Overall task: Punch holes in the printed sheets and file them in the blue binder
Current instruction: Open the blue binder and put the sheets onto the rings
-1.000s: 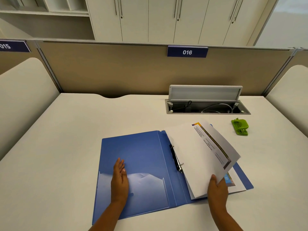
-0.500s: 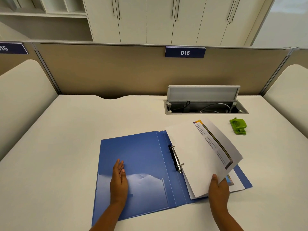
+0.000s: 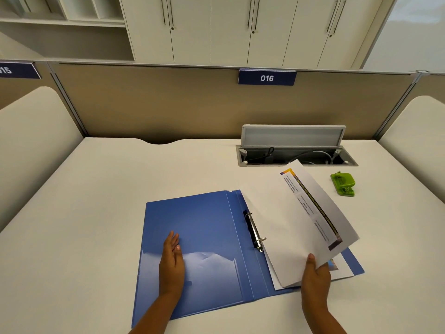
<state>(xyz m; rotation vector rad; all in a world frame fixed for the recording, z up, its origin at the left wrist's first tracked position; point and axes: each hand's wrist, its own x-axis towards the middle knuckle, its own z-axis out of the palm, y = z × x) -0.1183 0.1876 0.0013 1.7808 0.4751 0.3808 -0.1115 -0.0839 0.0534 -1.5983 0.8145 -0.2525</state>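
The blue binder [image 3: 204, 227] lies open on the white desk, its metal rings [image 3: 255, 231] along the spine. My left hand [image 3: 171, 263] rests flat on the binder's left inner cover, fingers together. My right hand [image 3: 314, 273] pinches the near edge of the printed sheets [image 3: 289, 222], which are lifted and curled up over the binder's right half. Another printed sheet [image 3: 342, 268] lies flat beneath them. The green hole punch [image 3: 343, 183] stands on the desk to the right, away from both hands.
An open cable hatch [image 3: 295, 150] with cords sits in the desk behind the binder. A beige partition [image 3: 168, 104] with a sign "016" closes the back. Rounded dividers [image 3: 31, 131] flank both sides of the desk.
The lifted sheets have tilted slightly further over the binder's right half in my right hand. My left hand stays flat on the left cover.
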